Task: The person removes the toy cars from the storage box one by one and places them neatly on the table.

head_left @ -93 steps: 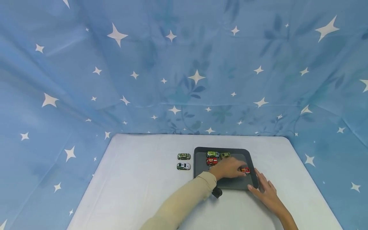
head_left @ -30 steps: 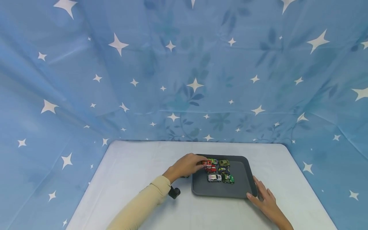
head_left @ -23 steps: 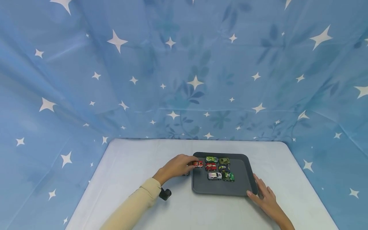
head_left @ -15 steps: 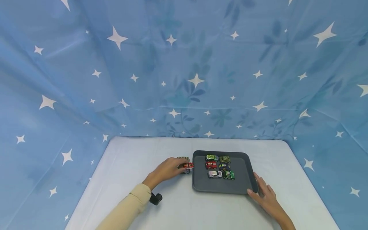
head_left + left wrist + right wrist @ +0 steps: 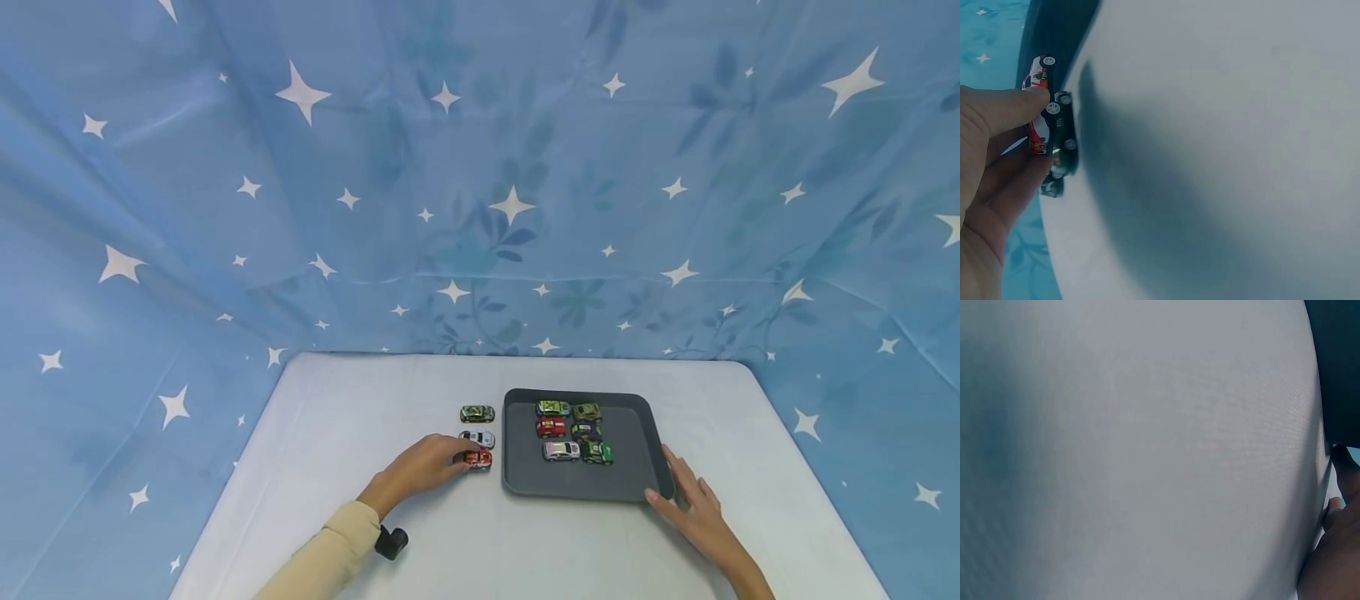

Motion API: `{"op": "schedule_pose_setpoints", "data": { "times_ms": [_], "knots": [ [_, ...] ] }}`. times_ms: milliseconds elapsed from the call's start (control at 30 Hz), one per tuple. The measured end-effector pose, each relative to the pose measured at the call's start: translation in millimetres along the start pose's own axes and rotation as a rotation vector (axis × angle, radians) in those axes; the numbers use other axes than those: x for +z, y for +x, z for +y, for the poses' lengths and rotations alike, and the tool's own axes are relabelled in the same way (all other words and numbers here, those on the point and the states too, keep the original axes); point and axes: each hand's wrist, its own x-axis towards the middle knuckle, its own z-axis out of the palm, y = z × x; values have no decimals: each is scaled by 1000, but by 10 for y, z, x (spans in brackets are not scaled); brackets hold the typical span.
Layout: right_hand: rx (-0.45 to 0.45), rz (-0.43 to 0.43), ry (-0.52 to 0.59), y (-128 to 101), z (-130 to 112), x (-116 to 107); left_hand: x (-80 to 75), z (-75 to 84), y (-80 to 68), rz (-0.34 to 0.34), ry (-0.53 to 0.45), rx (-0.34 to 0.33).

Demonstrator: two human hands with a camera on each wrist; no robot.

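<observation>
My left hand [image 5: 417, 468] pinches a red and white toy car [image 5: 477, 459] between thumb and fingers, just in front of a white and green toy car [image 5: 477, 438]. Behind that stands a camouflage-green toy car [image 5: 477, 413]. The left wrist view shows the held toy car [image 5: 1039, 122] from its side, its wheels facing right. At the grey tray's [image 5: 577, 485] front right corner, my right hand [image 5: 701, 518] touches the rim, thumb at the front and fingers along the side. In the right wrist view, part of the hand [image 5: 1338, 550] appears below the dark tray wall [image 5: 1341, 375].
Several toy cars sit in the tray in two columns, among them a red one [image 5: 551, 427], a silver-white one [image 5: 561, 451] and a green one [image 5: 597, 452]. A white cloth [image 5: 360, 417] covers the table. Blue starry fabric [image 5: 480, 167] hangs behind and at the sides.
My left hand has carried the red and white car out of the tray, leftward and then toward me, beside the cars on the cloth. The right hand has stayed at the tray corner.
</observation>
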Motion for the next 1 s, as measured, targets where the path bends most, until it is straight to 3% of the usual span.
{"op": "schedule_pose_setpoints", "data": {
  "times_ms": [233,533,867,1000],
  "knots": [
    [11,4,-2,-4,-28,24,111,-4,-52,-14,-17,-33],
    [4,13,-11,-3,-26,6,226,-12,-79,-4,0,-4],
    [-5,13,1,-25,-21,14,238,14,-94,8,46,37],
    [-15,9,7,-23,-18,-2,220,37,-75,62,71,71]
  ]
}}
